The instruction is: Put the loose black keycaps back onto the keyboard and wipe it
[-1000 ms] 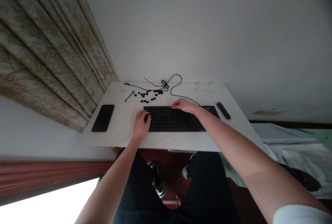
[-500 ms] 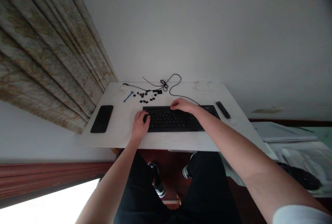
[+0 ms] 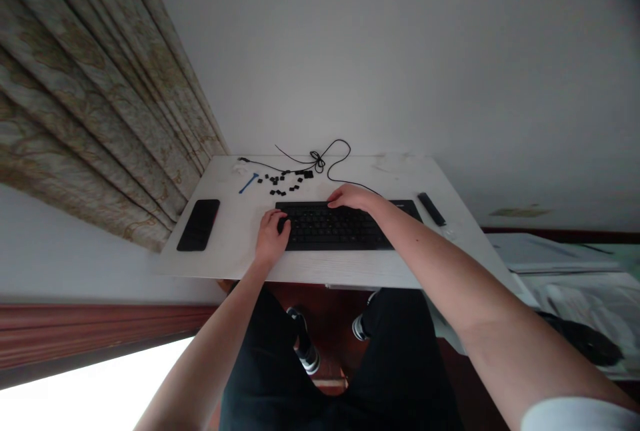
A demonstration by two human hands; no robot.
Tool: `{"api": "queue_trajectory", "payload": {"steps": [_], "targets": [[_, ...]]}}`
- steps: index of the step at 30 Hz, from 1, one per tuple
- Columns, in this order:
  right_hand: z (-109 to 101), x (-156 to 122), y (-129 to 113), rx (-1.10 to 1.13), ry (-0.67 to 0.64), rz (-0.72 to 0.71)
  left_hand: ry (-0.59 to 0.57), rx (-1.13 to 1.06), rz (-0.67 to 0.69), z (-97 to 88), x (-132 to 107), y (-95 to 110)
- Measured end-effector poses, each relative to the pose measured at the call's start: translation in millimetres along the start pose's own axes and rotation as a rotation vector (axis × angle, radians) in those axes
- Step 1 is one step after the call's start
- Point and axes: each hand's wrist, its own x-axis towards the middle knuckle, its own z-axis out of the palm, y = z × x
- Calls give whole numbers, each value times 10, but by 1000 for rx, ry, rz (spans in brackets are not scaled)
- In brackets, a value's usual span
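Two bare hands work at a long black plastic keyboard (image 3: pixel 330 239), which lies flat on the white rectangular table (image 3: pixel 350 264), right in front of the person and nearer its front edge than the wall. The keyboard's long axis runs left to right, roughly parallel to that front edge, with one long side toward the person and the other toward the wall. A thin black cable (image 3: pixel 345 180) reaches its far side and lies looped in a bundle behind it.

The keyboard is dark and slim, with a plain strip along the far side above the rows of keys. Tiny pale specks show among the upper rows, too small to make out. A small light mark sits near the far right corner, and the right forearm hides part of the right end.

The left hand (image 3: pixel 271 238) rests at the left end, fingers bent and thumb apart, with a narrow gap between; whether it grips the edge, I cannot tell. The right hand (image 3: pixel 353 197) is at the far side near the middle, fingertips drawn close together; whether they hold anything is hidden.

Small black square keycaps (image 3: pixel 273 192) lie scattered behind the keyboard, near a slim blue tool (image 3: pixel 248 184).
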Motion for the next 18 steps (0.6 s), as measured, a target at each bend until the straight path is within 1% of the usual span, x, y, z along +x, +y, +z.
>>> {"api": "queue_trajectory", "payload": {"steps": [4,9,12,13,15,16,18], "targets": [[-13,21,-11,-21,4,-1,2,8,3,10,-7,-3],[32,-4,-26,-33,16,-5,-16,26,-3,4,-11,13],[38,-73,-27,28,40,-28,-26,38,1,-14,-14,19],[31,-107,-21,57,67,-40,-30,40,6,-20,-15,17],[19,-194,12,94,181,-81,-37,38,19,-28,-16,9],[25,-249,41,93,268,-112,-38,31,23,-30,-17,4],[86,-389,125,49,486,-188,-31,11,22,-26,-18,-5]]}}
